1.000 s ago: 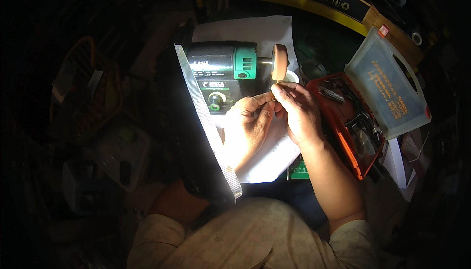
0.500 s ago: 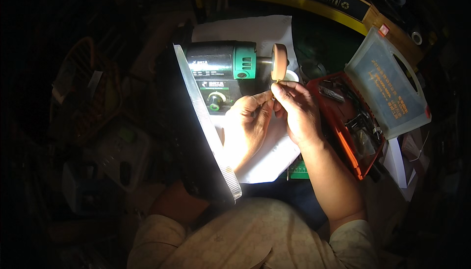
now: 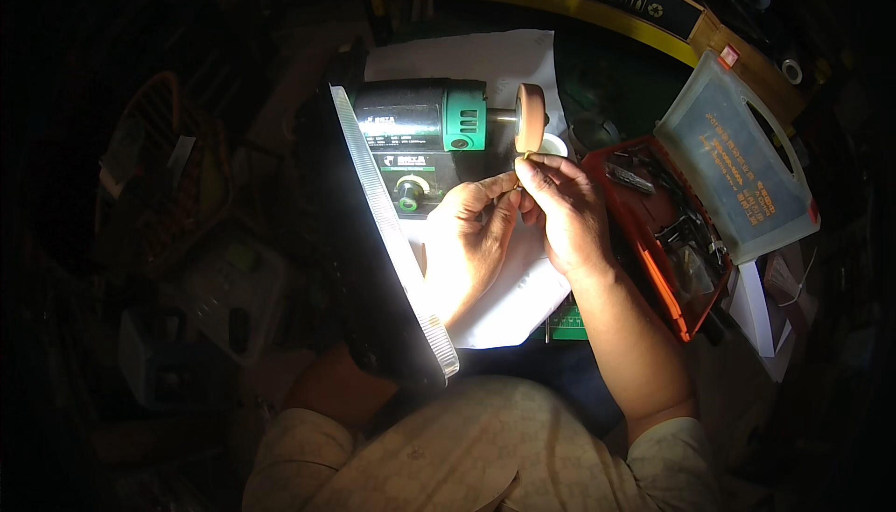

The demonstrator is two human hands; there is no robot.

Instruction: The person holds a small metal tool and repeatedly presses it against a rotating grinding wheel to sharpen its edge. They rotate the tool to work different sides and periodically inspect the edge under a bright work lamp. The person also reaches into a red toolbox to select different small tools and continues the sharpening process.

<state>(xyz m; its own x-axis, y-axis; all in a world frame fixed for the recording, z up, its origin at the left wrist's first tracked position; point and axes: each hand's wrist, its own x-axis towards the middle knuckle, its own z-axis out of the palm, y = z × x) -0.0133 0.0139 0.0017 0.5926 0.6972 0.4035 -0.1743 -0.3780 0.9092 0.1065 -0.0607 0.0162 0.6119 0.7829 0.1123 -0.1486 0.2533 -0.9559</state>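
Note:
A green and black bench polisher (image 3: pixel 406 106) lies across the middle, its shaft carrying a tan polishing wheel (image 3: pixel 531 118). Just under the wheel's lower edge shows a small gold-coloured piece (image 3: pixel 527 154), largely hidden by fingertips. My right hand (image 3: pixel 569 218) pinches it between thumb and fingers, close against the wheel; whether it touches the wheel I cannot tell. From the left, my left hand (image 3: pixel 467 237) meets the right fingertips in a pinch, apparently on the same piece. Strong light washes out much of the left hand.
A long lamp (image 3: pixel 392 241) slants over my left forearm. White paper (image 3: pixel 523 311) lies beneath the polisher and hands. To the right, an orange toolbox (image 3: pixel 665 293) holds metal bits, its clear lid (image 3: pixel 737 162) raised. A small white round container (image 3: pixel 553 144) stands behind the wheel.
Hardly anything differs. The fingertips and the small gold-coloured piece have shifted very slightly at the wheel; both arms stay in place.

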